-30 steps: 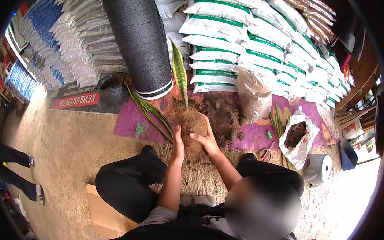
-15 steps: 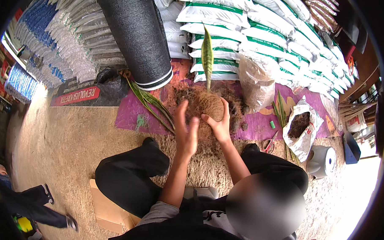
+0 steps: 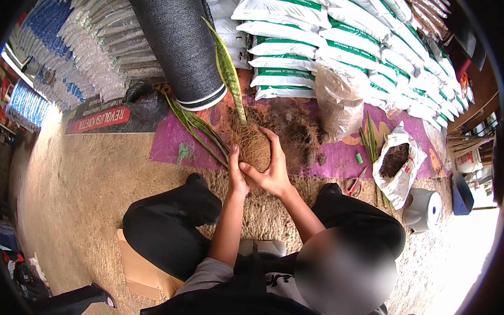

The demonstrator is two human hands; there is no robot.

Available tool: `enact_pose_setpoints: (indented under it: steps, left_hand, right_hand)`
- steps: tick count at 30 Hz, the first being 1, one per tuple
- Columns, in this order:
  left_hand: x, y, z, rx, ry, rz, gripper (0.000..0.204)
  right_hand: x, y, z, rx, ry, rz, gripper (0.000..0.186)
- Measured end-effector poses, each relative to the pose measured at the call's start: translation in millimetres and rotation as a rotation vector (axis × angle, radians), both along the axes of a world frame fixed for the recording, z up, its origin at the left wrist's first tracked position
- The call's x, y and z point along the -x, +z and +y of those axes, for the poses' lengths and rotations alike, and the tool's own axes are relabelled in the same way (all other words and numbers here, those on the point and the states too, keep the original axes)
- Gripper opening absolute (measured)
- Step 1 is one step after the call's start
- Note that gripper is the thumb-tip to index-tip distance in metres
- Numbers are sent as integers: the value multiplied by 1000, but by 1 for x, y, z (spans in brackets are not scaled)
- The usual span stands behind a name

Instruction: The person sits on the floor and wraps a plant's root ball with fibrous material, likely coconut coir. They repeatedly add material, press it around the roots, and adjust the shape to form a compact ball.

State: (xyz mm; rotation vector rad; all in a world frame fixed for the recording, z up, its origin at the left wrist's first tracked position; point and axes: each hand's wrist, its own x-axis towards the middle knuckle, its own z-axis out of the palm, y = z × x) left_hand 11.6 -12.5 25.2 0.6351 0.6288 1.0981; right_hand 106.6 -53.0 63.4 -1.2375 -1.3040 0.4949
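Root ball (image 3: pixel 255 151): was held between both palms, a yellow-edged leaf (image 3: pixel 227 70) rising from its top.
Left hand (image 3: pixel 238 176): lay along the ball's lower left, fingers close together.
Right hand (image 3: pixel 275 172): cupped the right side, thumb spread wide from the fingers, reaching toward the left hand.
Purple sheet (image 3: pixel 166 146): bore loose fibres, on a rough floor (image 3: pixel 84 185).
Stacked sacks (image 3: pixel 284 33): stood behind.
White bag (image 3: pixel 416 156): gaped open, dark soil (image 3: pixel 395 161) inside.

Printed lettering on white sacks (image 3: pixel 350 49) and dark banner (image 3: pixel 104 119).
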Motion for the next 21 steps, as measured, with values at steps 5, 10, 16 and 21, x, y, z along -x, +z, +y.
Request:
enact_pose_setpoints:
  steps: [5,10,16,21]
  left_hand:
    - [3,16,-2,137,-42,-209,59]
    - [9,10,6,108,-80,-266,51]
    - [8,-8,12,55,-91,-549,44]
    - [11,15,2,128,61,-175,50]
  right_hand:
    - [4,18,-4,151,-43,-271,63]
    - [9,38,-5,98,-327,-750,65]
    - [29,47,-11,6,36,-926,54]
    - [7,36,3,-33,108,-494,59]
